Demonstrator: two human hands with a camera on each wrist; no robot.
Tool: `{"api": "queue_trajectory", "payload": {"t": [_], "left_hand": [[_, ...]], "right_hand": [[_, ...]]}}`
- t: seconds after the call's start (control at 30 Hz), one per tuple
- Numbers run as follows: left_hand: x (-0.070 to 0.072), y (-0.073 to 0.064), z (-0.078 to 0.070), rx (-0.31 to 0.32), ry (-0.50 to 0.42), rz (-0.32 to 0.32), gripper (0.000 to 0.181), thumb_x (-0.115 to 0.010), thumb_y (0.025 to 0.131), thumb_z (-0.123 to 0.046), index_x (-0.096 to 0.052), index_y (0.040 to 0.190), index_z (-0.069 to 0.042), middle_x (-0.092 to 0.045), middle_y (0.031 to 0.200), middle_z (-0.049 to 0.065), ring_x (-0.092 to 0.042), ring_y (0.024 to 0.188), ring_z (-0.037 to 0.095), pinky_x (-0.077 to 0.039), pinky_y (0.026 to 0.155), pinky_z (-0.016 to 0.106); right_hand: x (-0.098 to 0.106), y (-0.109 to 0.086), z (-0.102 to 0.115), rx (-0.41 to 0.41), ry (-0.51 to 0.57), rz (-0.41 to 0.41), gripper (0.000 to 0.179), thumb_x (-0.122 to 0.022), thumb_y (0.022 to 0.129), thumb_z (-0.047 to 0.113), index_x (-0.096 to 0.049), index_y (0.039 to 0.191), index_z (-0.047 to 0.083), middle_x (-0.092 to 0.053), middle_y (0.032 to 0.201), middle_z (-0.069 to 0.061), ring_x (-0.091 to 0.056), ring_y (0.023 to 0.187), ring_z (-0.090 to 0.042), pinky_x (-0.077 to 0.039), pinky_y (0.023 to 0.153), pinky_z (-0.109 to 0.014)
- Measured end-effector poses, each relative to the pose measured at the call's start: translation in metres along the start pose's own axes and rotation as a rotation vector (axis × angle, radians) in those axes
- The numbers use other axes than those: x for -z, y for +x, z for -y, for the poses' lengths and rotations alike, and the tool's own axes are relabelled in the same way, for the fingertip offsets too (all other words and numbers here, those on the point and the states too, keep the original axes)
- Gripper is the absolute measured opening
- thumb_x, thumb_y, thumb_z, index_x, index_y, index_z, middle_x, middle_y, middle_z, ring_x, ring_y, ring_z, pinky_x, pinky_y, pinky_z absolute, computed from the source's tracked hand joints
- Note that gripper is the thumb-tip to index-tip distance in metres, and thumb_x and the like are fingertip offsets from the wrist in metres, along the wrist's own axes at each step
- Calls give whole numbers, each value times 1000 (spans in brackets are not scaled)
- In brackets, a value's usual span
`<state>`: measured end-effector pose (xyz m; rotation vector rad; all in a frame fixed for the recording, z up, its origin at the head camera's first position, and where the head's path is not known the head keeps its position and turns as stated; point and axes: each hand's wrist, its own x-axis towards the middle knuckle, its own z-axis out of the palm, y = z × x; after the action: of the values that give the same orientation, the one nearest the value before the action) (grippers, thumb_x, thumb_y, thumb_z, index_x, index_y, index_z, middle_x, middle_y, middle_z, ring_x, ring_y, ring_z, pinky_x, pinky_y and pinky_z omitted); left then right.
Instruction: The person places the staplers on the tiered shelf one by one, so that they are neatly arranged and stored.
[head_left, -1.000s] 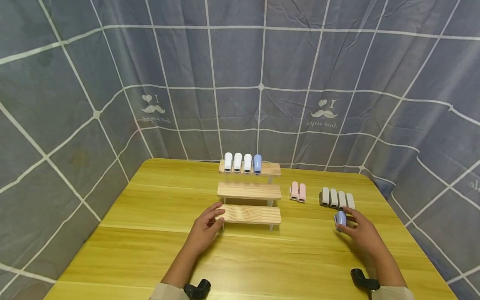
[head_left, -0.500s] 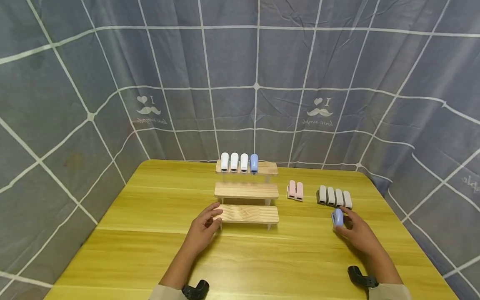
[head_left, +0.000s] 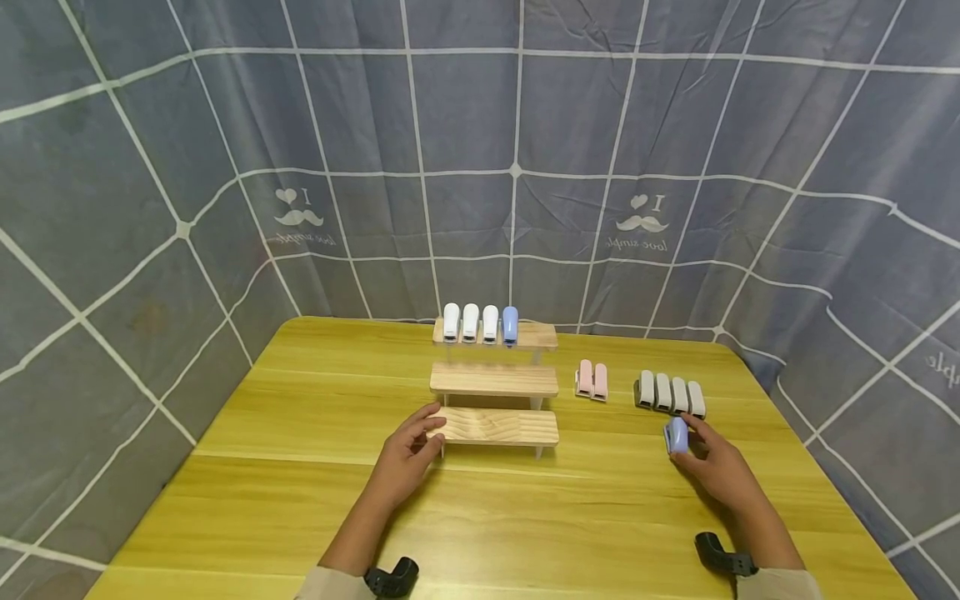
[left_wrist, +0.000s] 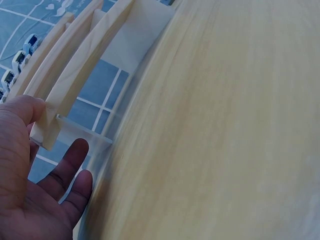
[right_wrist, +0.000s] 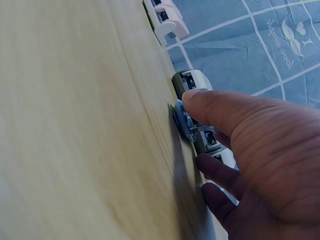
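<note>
In the head view my right hand (head_left: 708, 457) holds a small blue stapler (head_left: 677, 435) between thumb and index finger, close over the table in front of the grey staplers (head_left: 663, 392). In the right wrist view the thumb lies against the blue stapler (right_wrist: 184, 121), and the lower fingers are spread. My left hand (head_left: 408, 454) grips the left end of the lowest wooden shelf (head_left: 495, 427) of a three-step stand. The left wrist view shows the thumb on the shelf end (left_wrist: 47, 127), with two fingers extended below it; the index finger is mostly hidden.
On the top shelf (head_left: 540, 336) stand white staplers (head_left: 470, 323) and one blue stapler (head_left: 510, 325) in a row. The middle shelf (head_left: 493, 380) is bare. Two pink staplers (head_left: 592, 380) sit right of the stand. A grey grid curtain (head_left: 480, 217) hangs behind the table (head_left: 525, 517).
The head view has shifted slightly, moving the scene a little left. The blue stapler in my right hand sits a bit straighter than a second ago. My left hand keeps its place on the shelf.
</note>
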<state>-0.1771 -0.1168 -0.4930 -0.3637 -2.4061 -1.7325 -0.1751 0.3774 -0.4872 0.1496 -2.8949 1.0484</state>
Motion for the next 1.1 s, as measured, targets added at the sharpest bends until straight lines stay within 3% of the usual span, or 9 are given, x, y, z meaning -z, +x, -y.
{"api": "queue_trajectory", "payload": {"t": [0.3,0.53,0.93,1.1], "left_hand": [[1,1,1,-19,12,-5,24,-65,97,-11,-69,121,-7,-52,146,4,-58,117,25,-50,87,33],[0,0,1,-23,-27,-10,25,-66,96,-10,-69,121,-5,-52,146,7,-58,116,26,-50,86,33],[0,2,2,-23,7,6,25,-65,97,-12,-69,122,-8,-51,146,3,-58,117,25,-50,87,33],[1,1,2,-31,22,3,25,-65,97,-12,-69,121,-7,-51,146,4,-58,118,26,-51,87,34]], "right_hand": [[-2,1,1,2,28,-24,70,-69,95,19,-33,149,-8,-49,134,-39,-49,121,-55,-39,96,-64],[-5,1,2,15,45,-53,68,-70,94,13,-34,145,-12,-47,133,-40,-52,116,-57,-44,92,-62],[-8,4,0,83,45,-148,61,-72,90,5,-40,141,-11,-47,132,-35,-55,113,-51,-52,83,-48],[-8,5,5,93,73,-136,60,-71,92,9,-41,142,-9,-47,133,-33,-54,116,-50,-53,83,-46]]}}
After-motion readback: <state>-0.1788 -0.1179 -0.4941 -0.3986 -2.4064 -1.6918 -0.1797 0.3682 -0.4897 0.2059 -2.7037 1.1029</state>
